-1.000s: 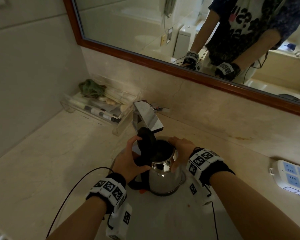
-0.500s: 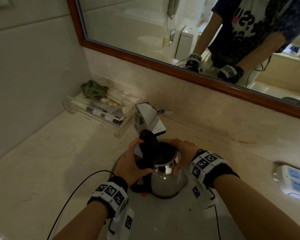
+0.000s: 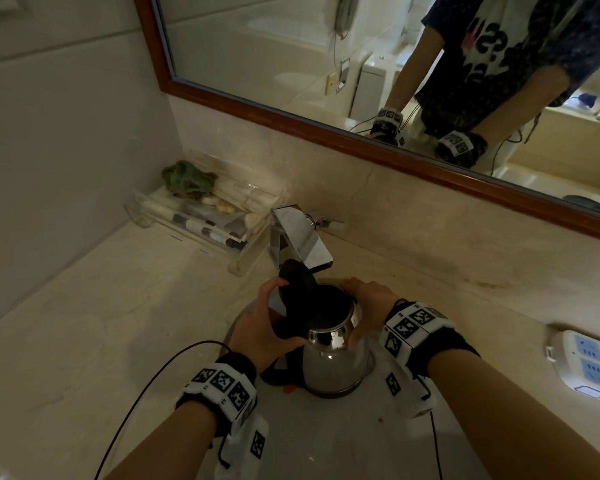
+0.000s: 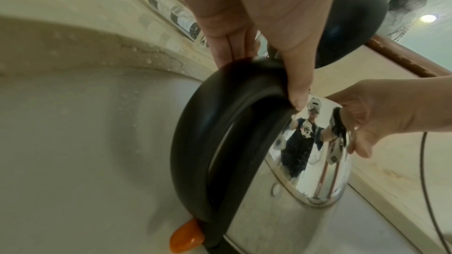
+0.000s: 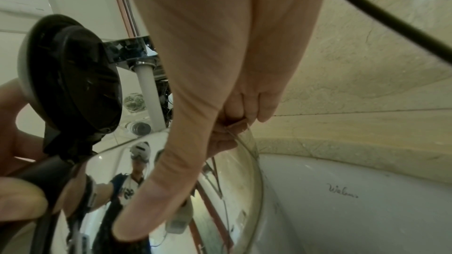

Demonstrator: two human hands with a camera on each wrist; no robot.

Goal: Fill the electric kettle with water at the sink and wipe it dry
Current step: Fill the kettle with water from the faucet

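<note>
Material: a polished steel kettle [image 3: 333, 362] with a black handle [image 4: 220, 138] is held in the white sink [image 3: 326, 438], below the chrome tap [image 3: 300, 239].
Lid: the black lid [image 3: 297, 284] is stood open, hinged at the handle side.
Left hand: the left hand [image 3: 260, 332] is wrapped round the handle, thumb on top near the lid.
Right hand: the right hand [image 3: 369, 299] is laid against the far right of the kettle body, fingers curved round the rim [image 5: 242, 121].
Step in hand: filling is judged to be at the positioning stage; whether water is flowing cannot be told.
Next move: the open mouth is to be kept under the spout and the tap turned on, which calls for one hand to be freed.
Surroundings: a clear tray [image 3: 201, 220] of toiletries is set on the counter at the far left; a power strip [image 3: 589, 365] lies at the right.
Obstruction: the raised lid stands just beside the spout and may be struck.
Hazard: the power strip is near the sink, so splashing is to be avoided.
</note>
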